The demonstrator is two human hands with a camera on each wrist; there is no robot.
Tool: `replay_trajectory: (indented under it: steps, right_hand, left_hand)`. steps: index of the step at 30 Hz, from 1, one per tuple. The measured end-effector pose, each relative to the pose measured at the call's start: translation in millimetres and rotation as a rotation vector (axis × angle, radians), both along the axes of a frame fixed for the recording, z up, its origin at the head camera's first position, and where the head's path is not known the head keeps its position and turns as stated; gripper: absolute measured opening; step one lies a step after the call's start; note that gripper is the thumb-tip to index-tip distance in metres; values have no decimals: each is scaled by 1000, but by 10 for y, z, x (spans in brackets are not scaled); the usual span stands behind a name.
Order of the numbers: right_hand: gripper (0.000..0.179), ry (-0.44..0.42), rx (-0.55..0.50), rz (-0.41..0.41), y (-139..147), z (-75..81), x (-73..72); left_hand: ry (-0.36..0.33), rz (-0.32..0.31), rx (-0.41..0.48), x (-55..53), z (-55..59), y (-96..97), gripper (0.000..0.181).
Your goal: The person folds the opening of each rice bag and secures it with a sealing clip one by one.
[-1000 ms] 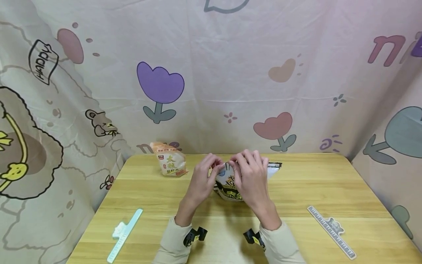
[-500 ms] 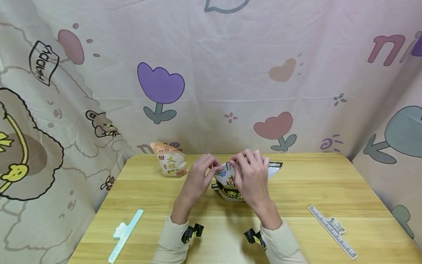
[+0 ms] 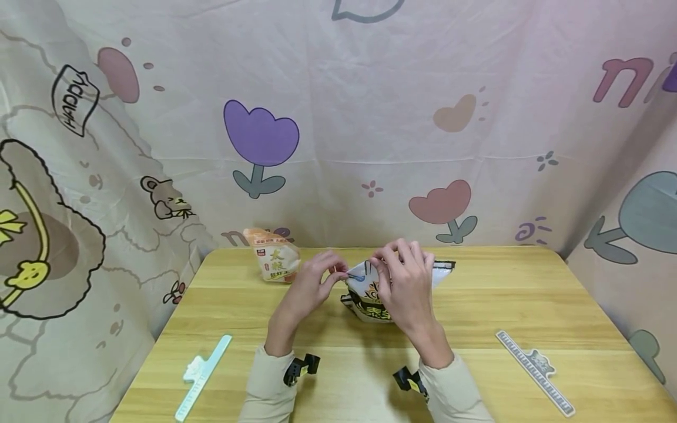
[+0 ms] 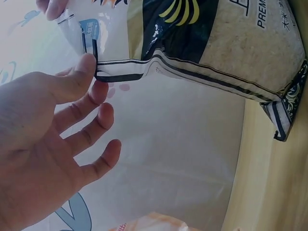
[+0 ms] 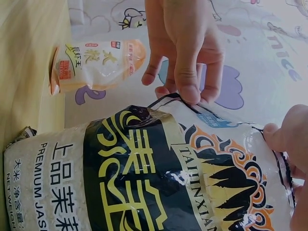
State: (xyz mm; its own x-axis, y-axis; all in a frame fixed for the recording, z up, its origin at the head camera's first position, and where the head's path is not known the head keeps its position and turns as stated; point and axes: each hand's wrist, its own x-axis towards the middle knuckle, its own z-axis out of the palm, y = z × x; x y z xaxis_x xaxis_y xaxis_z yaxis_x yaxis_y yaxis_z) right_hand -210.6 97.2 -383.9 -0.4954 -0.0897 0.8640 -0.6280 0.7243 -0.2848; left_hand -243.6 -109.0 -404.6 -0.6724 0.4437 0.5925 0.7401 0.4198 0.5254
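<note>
A bag of rice (image 3: pixel 372 305) with a black and gold print stands on the wooden table between the hands, its upper part held up. At the upper left edge, my left hand (image 3: pixel 309 288) pinches the bag between thumb and forefinger; in the left wrist view the other fingers of that hand (image 4: pixel 57 125) are spread apart. My right hand (image 3: pixel 407 288) pinches the top edge of the rice bag near its middle and covers part of the front. The right wrist view shows the rice bag (image 5: pixel 134 178) close up, with the right thumb (image 5: pixel 281 137) on its top edge.
Behind the left hand stands a smaller orange and white bag (image 3: pixel 276 258). A mint-green bag clip (image 3: pixel 203 376) lies at the left of the table (image 3: pixel 338 364), and a grey bag clip (image 3: pixel 534 371) at the right. A printed cloth (image 3: pixel 344 117) hangs behind.
My left hand and forearm have shifted left and slightly down along the bag's edge, uncovering more of its upper left corner. The right hand has stayed almost in place.
</note>
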Motion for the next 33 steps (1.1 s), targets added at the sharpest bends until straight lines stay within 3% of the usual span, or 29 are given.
replay_trajectory:
  steps: [8, 15, 21, 26, 33]
  right_hand:
    - [11, -22, 12, -6, 20, 2, 3]
    - [13, -37, 9, -2, 32, 14, 6]
    - [8, -43, 20, 0, 27, 18, 17]
    - [11, -60, 58, -8, 10, 17, 32]
    - [11, -65, 81, -35, -8, 13, 40]
  left_hand:
    - [-75, 25, -77, 25, 33, 34, 5]
    - [-87, -36, 69, 66, 56, 107, 9]
    - [-58, -22, 178, 101, 59, 313, 7]
    - [-25, 11, 227, 109, 24, 401, 7]
    - [-5, 4, 236, 118, 30, 433, 8]
